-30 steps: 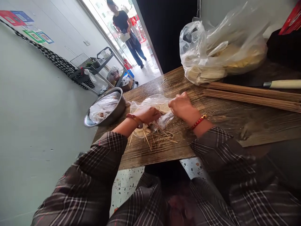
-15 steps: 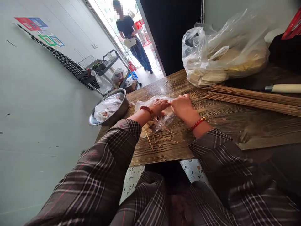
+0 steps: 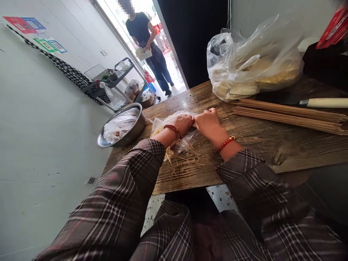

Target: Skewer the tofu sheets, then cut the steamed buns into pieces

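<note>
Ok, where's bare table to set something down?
The widest bare patch of wooden table runs rightward from the right hand, between the stick bundle and the near edge. Another lies farther back, between the bowl and the big plastic bag. It is crowded around the left hand, with thin plastic and loose sticks.

At the wrist of our right hand [image 3: 208, 121] we wear a red bead bracelet [image 3: 226, 144] with a gold-coloured piece. Left of that bracelet, the wrist of our left hand [image 3: 185, 123] bears a smooth reddish-brown bangle [image 3: 172, 127]. Below the bracelet, our dark plaid sleeves [image 3: 116, 199] carry pale stripes and thin pinkish lines.
</note>
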### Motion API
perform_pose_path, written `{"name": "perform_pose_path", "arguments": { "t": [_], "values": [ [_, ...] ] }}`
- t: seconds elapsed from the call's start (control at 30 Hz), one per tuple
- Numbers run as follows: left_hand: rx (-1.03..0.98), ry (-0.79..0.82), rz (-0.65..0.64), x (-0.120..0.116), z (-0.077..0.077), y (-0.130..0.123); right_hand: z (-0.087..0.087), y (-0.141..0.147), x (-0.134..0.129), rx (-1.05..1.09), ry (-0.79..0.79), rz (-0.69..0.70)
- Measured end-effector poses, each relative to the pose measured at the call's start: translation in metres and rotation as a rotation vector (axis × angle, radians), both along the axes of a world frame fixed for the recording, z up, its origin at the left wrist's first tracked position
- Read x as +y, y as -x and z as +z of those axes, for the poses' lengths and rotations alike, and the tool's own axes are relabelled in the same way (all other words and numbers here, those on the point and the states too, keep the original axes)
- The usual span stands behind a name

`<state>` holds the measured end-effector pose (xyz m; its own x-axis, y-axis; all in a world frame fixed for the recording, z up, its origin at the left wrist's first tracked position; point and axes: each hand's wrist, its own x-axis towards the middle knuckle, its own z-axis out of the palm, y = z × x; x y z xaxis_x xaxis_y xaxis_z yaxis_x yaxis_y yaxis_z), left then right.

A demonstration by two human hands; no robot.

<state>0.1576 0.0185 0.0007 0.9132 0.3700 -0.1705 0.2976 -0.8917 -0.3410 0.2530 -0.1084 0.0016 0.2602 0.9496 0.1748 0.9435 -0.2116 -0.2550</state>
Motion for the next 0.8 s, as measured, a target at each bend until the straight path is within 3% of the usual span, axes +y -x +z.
{"name": "perform_pose_path", "arguments": {
  "t": [0.13,0.33,0.43,0.5,0.57,0.63,0.73,0.8],
  "values": [
    [-0.17,0.301,-0.078,0.013,0.019,0.011,-0.005,-0.002,0.001,0.027,-0.034,-0.028],
    [-0.727,0.711,-0.038,0.014,0.053,0.037,-0.011,-0.006,0.003,0.036,-0.03,-0.059],
    [-0.959,0.653,-0.066,0.002,0.061,0.041,-0.015,-0.01,0.005,0.03,-0.023,-0.056],
    [-1.027,0.527,-0.126,-0.005,0.056,0.041,-0.018,-0.014,0.007,0.059,-0.021,-0.068],
    [-0.947,0.45,-0.19,-0.009,0.043,0.042,-0.023,-0.021,0.01,0.137,-0.032,-0.072],
    [-0.727,0.462,-0.207,-0.011,0.027,0.044,-0.027,-0.027,0.012,0.239,-0.056,-0.041],
    [-0.364,0.516,-0.156,-0.015,0.01,0.051,-0.033,-0.033,0.017,0.368,-0.095,0.035],
    [-0.312,0.5,-0.102,-0.019,0.007,0.056,-0.035,-0.035,0.019,0.414,-0.124,0.067]
  ]
}}
